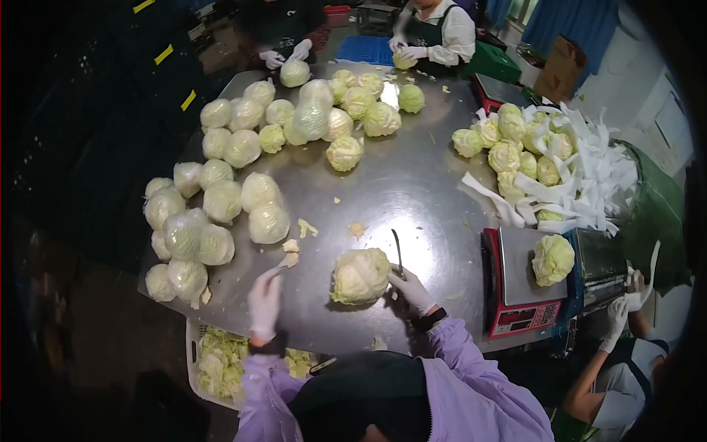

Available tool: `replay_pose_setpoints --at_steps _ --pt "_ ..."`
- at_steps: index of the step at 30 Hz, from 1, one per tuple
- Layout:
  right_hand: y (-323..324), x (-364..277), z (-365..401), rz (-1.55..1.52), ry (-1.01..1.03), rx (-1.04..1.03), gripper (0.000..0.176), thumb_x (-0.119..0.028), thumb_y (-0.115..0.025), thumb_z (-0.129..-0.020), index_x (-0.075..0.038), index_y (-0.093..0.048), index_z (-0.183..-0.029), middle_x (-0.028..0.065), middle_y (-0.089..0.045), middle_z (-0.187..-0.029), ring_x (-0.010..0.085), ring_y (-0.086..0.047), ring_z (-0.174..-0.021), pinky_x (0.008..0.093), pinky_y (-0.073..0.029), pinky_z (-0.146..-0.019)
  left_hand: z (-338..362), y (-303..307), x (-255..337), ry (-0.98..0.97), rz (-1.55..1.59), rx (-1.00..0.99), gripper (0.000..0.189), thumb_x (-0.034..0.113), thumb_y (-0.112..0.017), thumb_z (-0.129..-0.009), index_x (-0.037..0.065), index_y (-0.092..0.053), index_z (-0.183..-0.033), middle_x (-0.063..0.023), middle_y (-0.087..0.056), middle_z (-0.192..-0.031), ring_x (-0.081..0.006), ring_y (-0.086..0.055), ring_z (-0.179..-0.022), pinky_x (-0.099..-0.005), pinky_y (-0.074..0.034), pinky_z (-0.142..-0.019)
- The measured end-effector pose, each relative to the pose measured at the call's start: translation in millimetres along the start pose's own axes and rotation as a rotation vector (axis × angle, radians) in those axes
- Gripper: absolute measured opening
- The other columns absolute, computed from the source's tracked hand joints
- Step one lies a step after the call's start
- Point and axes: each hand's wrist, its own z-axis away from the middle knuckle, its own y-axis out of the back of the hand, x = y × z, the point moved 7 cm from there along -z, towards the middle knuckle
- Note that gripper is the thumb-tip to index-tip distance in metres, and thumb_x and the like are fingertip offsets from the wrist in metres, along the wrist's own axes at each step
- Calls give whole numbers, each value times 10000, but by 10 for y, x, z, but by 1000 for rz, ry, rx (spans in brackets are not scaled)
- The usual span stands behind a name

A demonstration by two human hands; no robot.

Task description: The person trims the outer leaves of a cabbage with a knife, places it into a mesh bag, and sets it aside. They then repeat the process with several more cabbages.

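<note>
A trimmed pale-green cabbage [361, 276] sits on the metal table in front of me. Just to its right, my right hand [412, 291], in a white glove, is closed round a knife [398, 249] with a thin, dark, curved blade that points away from me. My left hand [265, 303], also gloved, is at the table's near edge left of the cabbage. Its fingers look apart and reach toward small cabbage scraps [292, 253], though they are slightly blurred. Below that hand, a white basket [194, 353] holds loose cabbage leaves.
Wrapped cabbages [221, 199] crowd the table's left side. A red scale [508, 295] bearing one cabbage [552, 260] stands right. Beyond it lie unwrapped cabbages [508, 155] and white net sleeves [589, 169]. Co-workers' gloved hands [298, 51] work across the table; another person [618, 353] is at right.
</note>
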Motion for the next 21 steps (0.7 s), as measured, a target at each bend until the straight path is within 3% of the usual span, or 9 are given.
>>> replay_pose_setpoints --at_steps 1,3,5,7,10,16,18,20,21 --pt "-23 26 -38 4 2 -17 428 -219 -543 -955 -25 -461 -1328 73 -594 -1098 110 -577 -735 284 -528 -553 -112 -423 76 -74 26 -121 260 138 -577 -925 13 -608 -1150 -132 -638 -1136 -213 -594 -1063 -309 -437 -922" --pt "107 78 -24 65 77 140 429 -221 -571 -943 -5 -487 -1304 7 -609 -803 61 -522 -526 251 -495 -484 -253 -1172 -82 -3 155 -295 391 284 -534 -957 28 -537 -1253 -135 -604 -1201 -217 -569 -1109 -307 -430 -948" --pt "108 53 137 116 -21 137 468 -230 -592 -933 5 -469 -1318 35 -609 -904 69 -554 -583 216 -467 -485 -291 -1542 -57 91 154 -348 450 355 -500 -973 27 -513 -1281 -133 -599 -1211 -217 -567 -1113 -307 -431 -953" --pt "74 42 302 107 -123 120 517 -230 -602 -927 12 -429 -1350 63 -607 -986 79 -574 -621 214 -468 -491 -119 -1908 -136 622 739 -578 562 472 -401 -987 22 -485 -1313 -130 -589 -1226 -219 -562 -1127 -318 -441 -960" --pt "1 239 325 -188 -79 156 545 -243 -609 -924 -31 -403 -1381 31 -583 -867 78 -558 -555 201 -446 -469 -3 -1868 -31 724 846 -697 606 505 -367 -985 19 -463 -1335 -123 -567 -1261 -212 -555 -1147 -330 -452 -967" --pt "-400 -83 278 144 71 98 558 -194 -607 -914 -126 -391 -1424 2 -575 -825 65 -560 -563 204 -441 -474 -14 -1694 -216 845 1223 -634 607 520 -350 -974 65 -433 -1368 -165 -459 -1383 -306 -478 -1242 -453 -392 -1050" --pt "-516 -389 395 191 83 41 543 -193 -596 -920 -87 -399 -1414 20 -613 -892 51 -555 -582 203 -449 -489 -17 -1672 -488 791 1388 -644 602 518 -326 -975 90 -402 -1392 -171 -409 -1422 -341 -425 -1283 -507 -338 -1082" --pt "-650 -599 442 10 64 -76 539 -102 -522 -937 -20 -329 -1433 106 -554 -1303 71 -593 -631 195 -492 -561 -26 -1518 -310 516 1478 -543 589 503 -338 -970 92 -395 -1388 -154 -430 -1407 -329 -441 -1273 -503 -359 -1072" --pt "-677 -642 428 -43 102 -76 540 -89 -503 -940 -7 -309 -1437 117 -527 -1333 78 -610 -655 186 -498 -571 -2 -1477 -241 501 1477 -533 589 503 -338 -970 92 -395 -1388 -154 -430 -1407 -329 -441 -1273 -503 -359 -1072"
